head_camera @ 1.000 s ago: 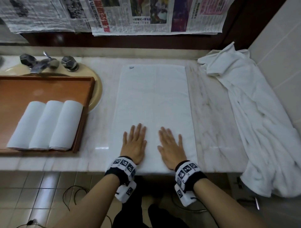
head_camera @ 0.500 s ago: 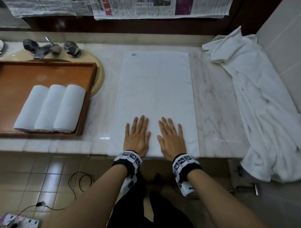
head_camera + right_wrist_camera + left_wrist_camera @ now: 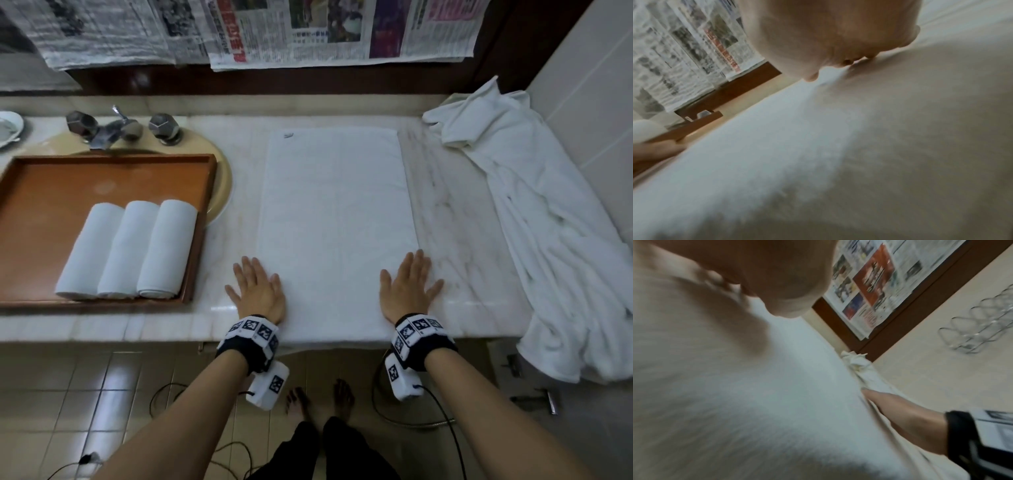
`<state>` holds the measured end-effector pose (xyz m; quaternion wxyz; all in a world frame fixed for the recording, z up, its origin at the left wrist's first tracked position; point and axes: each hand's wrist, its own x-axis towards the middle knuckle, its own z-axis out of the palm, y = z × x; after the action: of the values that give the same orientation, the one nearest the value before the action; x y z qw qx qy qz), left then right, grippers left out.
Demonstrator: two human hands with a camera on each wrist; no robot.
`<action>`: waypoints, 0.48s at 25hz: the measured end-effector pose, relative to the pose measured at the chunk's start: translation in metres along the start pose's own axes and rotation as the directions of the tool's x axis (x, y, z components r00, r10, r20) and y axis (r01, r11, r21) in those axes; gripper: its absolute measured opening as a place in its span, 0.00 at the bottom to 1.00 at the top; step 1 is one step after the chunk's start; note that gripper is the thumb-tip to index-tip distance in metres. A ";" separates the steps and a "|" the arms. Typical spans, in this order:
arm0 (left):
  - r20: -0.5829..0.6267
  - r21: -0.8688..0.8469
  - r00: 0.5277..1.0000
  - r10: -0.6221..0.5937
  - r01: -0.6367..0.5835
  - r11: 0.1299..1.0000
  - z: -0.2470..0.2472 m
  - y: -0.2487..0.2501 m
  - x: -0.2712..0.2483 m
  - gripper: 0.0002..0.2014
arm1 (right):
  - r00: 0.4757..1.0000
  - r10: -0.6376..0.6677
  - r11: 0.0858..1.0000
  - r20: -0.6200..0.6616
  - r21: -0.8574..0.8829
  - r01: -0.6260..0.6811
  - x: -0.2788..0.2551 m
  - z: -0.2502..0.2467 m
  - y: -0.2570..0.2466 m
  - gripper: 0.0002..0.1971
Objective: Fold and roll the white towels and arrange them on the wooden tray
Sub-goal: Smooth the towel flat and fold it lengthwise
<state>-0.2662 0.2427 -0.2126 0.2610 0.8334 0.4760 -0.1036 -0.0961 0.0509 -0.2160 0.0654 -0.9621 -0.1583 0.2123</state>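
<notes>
Your left hand [image 3: 257, 294] lay flat, palm down and fingers straight and spread, on the near left corner of the flat towel [image 3: 337, 219], its outer fingers reaching past the towel's edge onto the worktop [image 3: 459, 240]. Your right hand [image 3: 409, 289] lay the same way on the near right corner, fingers straight and fanned, gripping nothing, its outer fingers over the towel's right edge. The two hands were well apart, one at each side of the towel's near end.

The flat towel stretched away from you as a long rectangle on the worktop, with a small tag [image 3: 288, 135] at its far left corner. In the wrist views it filled most of the frame as blurred white cloth under each palm.

To the left, the wooden tray [image 3: 102, 178] sat on the worktop, partly over a beige basin [image 3: 224, 178]. Three rolled towels [image 3: 126, 250] lay side by side, touching, in its near right part. Behind the tray stood the tap [image 3: 118, 128] with its two handles.

To the right, a loose white towel [image 3: 555, 236] lay crumpled along the tiled wall, its near end hanging over the worktop's front edge. Newspaper sheets [image 3: 308, 31] hung along the back.
</notes>
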 end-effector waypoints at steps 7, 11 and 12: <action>0.184 0.039 0.919 0.349 -0.362 0.932 0.008 0.039 0.015 0.29 | 0.897 -0.398 0.906 0.194 -0.070 0.417 0.005 0.000 -0.029 0.30; 0.054 -0.012 0.997 -0.062 0.063 0.998 -0.016 0.026 0.046 0.30 | 0.991 0.114 0.993 0.073 0.015 -0.115 0.031 -0.021 -0.018 0.36; 0.060 -0.003 0.998 0.010 -0.010 1.000 -0.017 0.042 0.048 0.30 | 0.998 0.051 0.999 0.028 0.017 -0.052 0.034 -0.024 -0.034 0.36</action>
<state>-0.2065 0.2702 -0.2039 0.2770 0.8319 0.4638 -0.1267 -0.0659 0.0925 -0.2015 0.0663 -0.9622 -0.1325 0.2286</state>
